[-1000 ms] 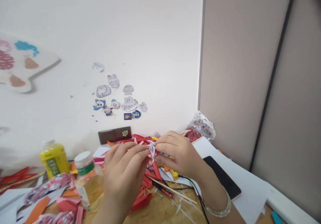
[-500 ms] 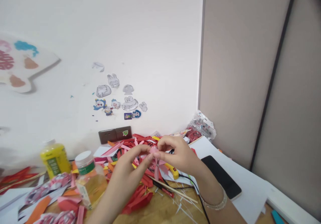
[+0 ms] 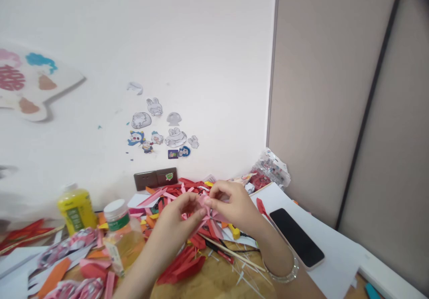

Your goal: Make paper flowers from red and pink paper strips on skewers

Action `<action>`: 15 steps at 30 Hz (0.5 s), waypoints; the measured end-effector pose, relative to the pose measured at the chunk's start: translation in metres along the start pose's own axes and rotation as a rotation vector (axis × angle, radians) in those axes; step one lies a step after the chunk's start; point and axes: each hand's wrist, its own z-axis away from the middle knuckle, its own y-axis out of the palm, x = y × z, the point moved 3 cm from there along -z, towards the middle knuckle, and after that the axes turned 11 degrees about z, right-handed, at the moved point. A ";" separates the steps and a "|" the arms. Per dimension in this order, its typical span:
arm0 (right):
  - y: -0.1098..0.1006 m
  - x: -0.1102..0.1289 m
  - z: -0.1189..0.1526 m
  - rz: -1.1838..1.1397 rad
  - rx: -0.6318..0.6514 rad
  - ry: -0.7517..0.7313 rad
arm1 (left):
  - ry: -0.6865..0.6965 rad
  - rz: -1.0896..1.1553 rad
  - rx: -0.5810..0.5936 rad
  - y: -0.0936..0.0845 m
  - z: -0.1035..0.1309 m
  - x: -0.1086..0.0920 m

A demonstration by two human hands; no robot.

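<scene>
Cluttered wooden table (image 3: 214, 274), red paper strips (image 3: 182, 265), white paper (image 3: 330, 254), clear bottle (image 3: 124, 241).

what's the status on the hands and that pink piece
Both hands pinching pink piece. Red strips and wooden sticks close below.

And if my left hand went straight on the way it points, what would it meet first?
Your left hand would first meet the pink, petal-like paper piece at its fingertips, then probably your right hand, though depth is hard to judge.
</scene>
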 end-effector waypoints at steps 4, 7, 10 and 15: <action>0.004 -0.003 -0.001 -0.036 -0.024 0.014 | -0.112 0.187 0.043 0.001 -0.002 0.007; 0.008 -0.005 -0.002 -0.027 -0.021 0.044 | -0.128 0.219 0.012 0.002 -0.003 0.009; 0.010 -0.007 -0.002 0.007 0.009 0.065 | -0.128 0.194 -0.034 0.002 -0.004 0.012; 0.007 -0.009 -0.001 -0.033 0.119 0.091 | -0.051 0.012 -0.089 0.002 -0.003 0.015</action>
